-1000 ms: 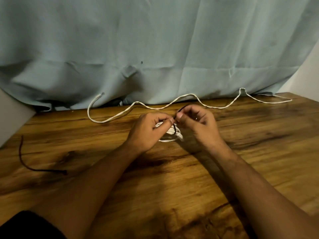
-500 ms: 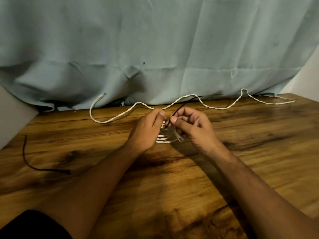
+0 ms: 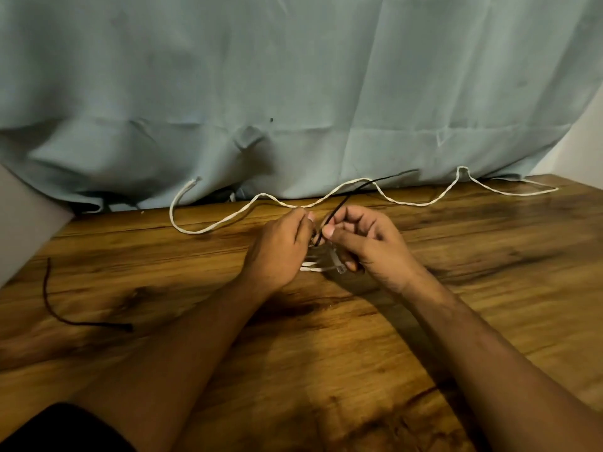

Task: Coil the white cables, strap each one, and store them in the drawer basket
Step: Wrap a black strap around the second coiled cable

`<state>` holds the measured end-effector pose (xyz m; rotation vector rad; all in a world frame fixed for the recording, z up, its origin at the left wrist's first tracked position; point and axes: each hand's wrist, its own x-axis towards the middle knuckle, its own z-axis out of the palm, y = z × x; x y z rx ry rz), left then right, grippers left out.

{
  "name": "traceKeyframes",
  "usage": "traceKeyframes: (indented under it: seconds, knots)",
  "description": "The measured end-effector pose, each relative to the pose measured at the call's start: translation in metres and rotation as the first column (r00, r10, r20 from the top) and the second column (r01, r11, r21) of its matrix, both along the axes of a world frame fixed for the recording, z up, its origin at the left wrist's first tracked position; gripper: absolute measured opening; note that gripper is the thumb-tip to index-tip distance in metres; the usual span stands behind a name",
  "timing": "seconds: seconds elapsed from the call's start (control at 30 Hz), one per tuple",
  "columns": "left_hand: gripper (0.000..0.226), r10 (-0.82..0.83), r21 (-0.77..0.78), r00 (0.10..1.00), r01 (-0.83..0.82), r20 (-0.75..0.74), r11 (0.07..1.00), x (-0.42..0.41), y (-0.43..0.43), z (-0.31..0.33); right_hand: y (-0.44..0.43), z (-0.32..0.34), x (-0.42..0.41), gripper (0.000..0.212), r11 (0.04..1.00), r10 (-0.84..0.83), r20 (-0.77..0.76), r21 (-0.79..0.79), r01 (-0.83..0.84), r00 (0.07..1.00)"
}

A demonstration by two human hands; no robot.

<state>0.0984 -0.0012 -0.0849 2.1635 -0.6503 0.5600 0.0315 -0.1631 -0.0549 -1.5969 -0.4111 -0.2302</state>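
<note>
The coiled white cable [image 3: 310,265] sat low on the wooden table [image 3: 326,370], a little past its middle, caught between the two hands so that only a few pale loops showed under them. A clear plug [image 3: 338,267] at one end of it poked out beside the right palm. The left hand [image 3: 280,249] had its fingers curled over the left side of the coil and held it; how many turns it gripped could not be told. The right hand [image 3: 365,243] pinched a black strap [image 3: 339,206] between thumb and forefinger just above the coil, its other fingers curled in. From that pinch the strap rose up and away to the right (its far end was blurred against the drape). Behind the hands a loose white cable [image 3: 421,205] lay in long waves across the back of the table, one frayed end lifted at the left, the other trailing off near the right edge. A second black strap [image 3: 98,324] lay bent on the wood far to the left, well apart from the hands. A pale blue cloth [image 3: 293,76] hung behind the table
</note>
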Motion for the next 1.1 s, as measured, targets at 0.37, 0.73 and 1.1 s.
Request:
traceKeyframes:
  seconds: [0.37, 0.73, 1.1]
  knots:
    - [0.038, -0.18, 0.04, 0.983, 0.18, 0.015, 0.983, -0.028, -0.028, 0.004, -0.013, -0.009, 0.016, 0.022, 0.877, -0.264, -0.152, 0.374, 0.303, 0.952]
    - [0.036, -0.164, 0.179, 0.975, 0.136, 0.147, 0.974, -0.031, -0.026, 0.003, -0.013, -0.005, 0.014, 0.021, 0.904, -0.266, -0.13, 0.309, 0.294, 0.955]
    - [0.035, -0.158, 0.473, 0.956, 0.022, 0.249, 0.881, -0.052, -0.025, 0.011, -0.023, -0.009, 0.02, 0.024, 0.902, -0.256, -0.235, 0.291, 0.319, 0.938]
